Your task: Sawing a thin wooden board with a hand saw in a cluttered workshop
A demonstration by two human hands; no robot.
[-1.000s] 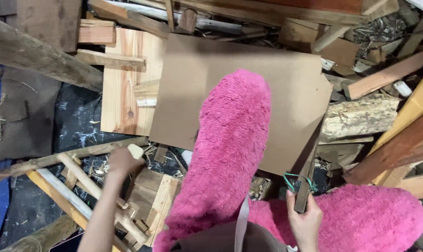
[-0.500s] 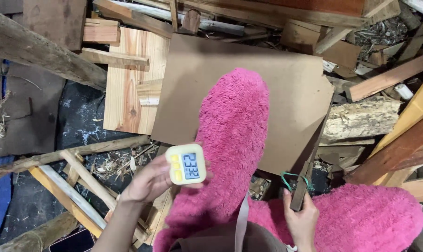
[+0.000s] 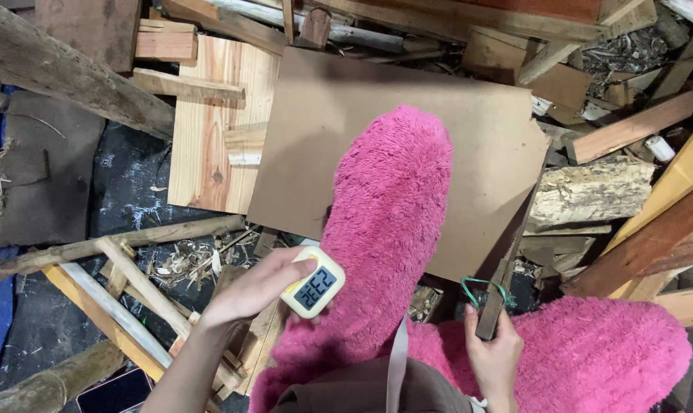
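Saw [image 3: 507,268] blade hidden behind board [image 3: 361,130] | right hand [image 3: 493,353] grips handle

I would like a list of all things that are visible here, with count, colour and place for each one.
digital timer: one, pale yellow with a dark screen, lower centre, held in the left hand
handsaw: one, dark blade with a wooden handle and green cord, at the right edge of the board
brown board: one, flat, centre, under the pink leg
pale plank: one, light wood, left of the board
split log: one, pale, right of the board
wood offcuts: many, brown, top and right
thin poles: several, grey-brown, lower left
wood shavings: one heap, pale, lower left
pink fluffy legs: two, centre and lower right
left hand: one, holds the timer
right hand: one, grips the saw handle
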